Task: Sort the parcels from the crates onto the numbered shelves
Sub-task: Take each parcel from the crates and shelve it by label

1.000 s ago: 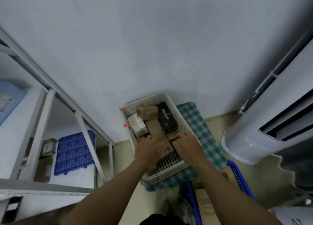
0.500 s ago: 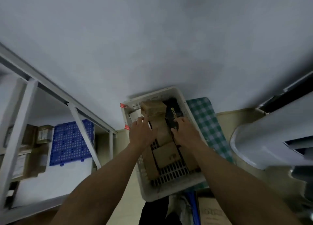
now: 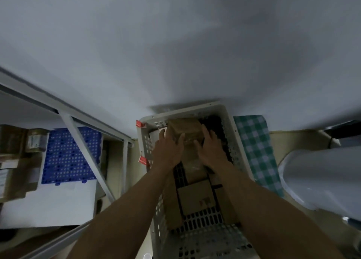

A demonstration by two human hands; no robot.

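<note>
Left forearm (image 3: 125, 212): bare (elbow out of view).
Right forearm (image 3: 254, 206): bare.
Left hand (image 3: 168, 151), right hand (image 3: 212, 151): bare.

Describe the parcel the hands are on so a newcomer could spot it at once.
Find the white perforated crate against the wall and look to its far end. There the left hand and right hand grip a brown cardboard box by its sides. It stands higher than the flat brown parcels nearer the camera.
</note>
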